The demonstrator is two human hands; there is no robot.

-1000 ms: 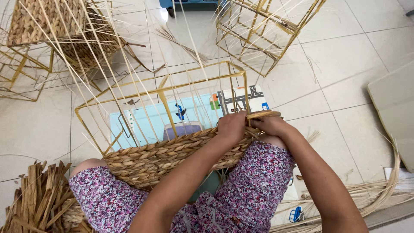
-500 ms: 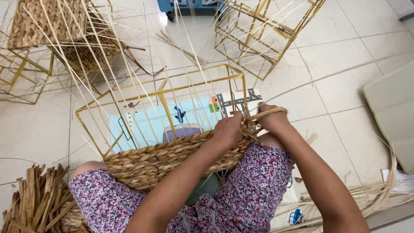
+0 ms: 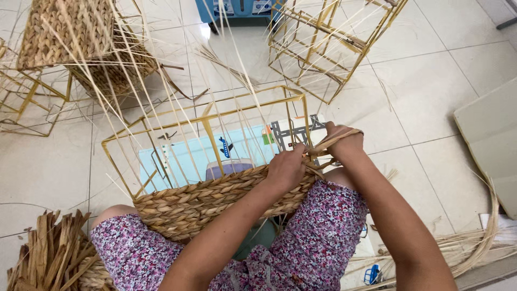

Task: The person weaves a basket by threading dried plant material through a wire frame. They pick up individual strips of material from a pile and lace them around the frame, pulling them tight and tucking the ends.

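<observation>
Left hand (image 3: 287, 168) pressing down on woven band (image 3: 215, 200) of gold wire basket frame (image 3: 207, 121), right hand (image 3: 343, 141) pinching flat reed strand (image 3: 329, 143) at frame's right corner.

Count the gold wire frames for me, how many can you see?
4. One on the person's lap, partly woven; one bare at the top right; one at the far left on the floor; one inside the woven basket at the top left. More may be hidden outside the picture.
</observation>
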